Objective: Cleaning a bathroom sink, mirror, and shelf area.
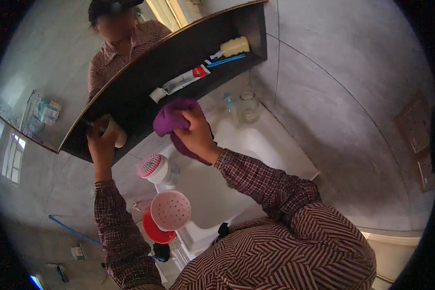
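Observation:
My left hand (102, 142) grips a pale cup (116, 135) at the left end of a dark shelf (137, 87) below a mirror. The cup leans, and my fingers hide part of its rim. In my right hand (197, 135) is a bunched purple cloth (170, 117), held just in front of the shelf's edge, with a darker fold hanging under the hand. A toothpaste tube (185, 80) with a white cap lies on the shelf beyond the cloth. Farther right lie a blue toothbrush (226, 61) and a yellowish pump bottle (235, 46) on its side.
Below is a white washbasin (210, 181). A glass jar (249, 108) and a blue-topped bottle (229, 103) stand at its back corner. Along its left side are a pink-bristled brush (150, 165) on a white tub (165, 172), a pink perforated basket (171, 210) and a red container (158, 232).

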Motion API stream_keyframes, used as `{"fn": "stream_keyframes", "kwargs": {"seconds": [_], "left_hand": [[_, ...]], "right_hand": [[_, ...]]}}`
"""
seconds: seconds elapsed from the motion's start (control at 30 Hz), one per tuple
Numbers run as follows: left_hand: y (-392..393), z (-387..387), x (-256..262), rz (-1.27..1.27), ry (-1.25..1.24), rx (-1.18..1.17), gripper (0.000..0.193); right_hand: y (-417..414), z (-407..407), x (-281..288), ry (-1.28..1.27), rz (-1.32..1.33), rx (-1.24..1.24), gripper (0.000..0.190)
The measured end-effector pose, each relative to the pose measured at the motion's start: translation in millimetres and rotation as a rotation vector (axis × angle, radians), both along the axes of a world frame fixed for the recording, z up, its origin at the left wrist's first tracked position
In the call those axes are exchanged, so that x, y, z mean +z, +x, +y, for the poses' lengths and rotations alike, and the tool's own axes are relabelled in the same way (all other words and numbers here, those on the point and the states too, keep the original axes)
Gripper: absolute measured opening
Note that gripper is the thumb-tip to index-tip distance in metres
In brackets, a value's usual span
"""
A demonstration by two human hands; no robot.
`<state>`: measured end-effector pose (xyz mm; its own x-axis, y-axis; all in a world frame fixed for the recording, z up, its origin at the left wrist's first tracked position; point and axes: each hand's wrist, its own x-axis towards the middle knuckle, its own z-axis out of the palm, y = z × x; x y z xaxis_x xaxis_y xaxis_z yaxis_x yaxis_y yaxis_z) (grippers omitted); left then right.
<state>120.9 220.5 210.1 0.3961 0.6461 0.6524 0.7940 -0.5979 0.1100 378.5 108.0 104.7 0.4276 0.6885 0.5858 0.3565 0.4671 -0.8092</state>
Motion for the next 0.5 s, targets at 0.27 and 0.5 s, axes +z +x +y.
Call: {"fn": "stream_keyframes", "kwargs": {"seconds": [0.27,0.5], "left_hand": [[5,20,-9,-0.285,-0.116,-0.045,0.047],[-51,29,-11,0.034,-0.034,0.038,0.051]], "right_hand": [[-37,17,-14,0.074,0.023,0.088,0.04],[-113,-2,-31,-0.139,0.126,0.765,0.021]]}}
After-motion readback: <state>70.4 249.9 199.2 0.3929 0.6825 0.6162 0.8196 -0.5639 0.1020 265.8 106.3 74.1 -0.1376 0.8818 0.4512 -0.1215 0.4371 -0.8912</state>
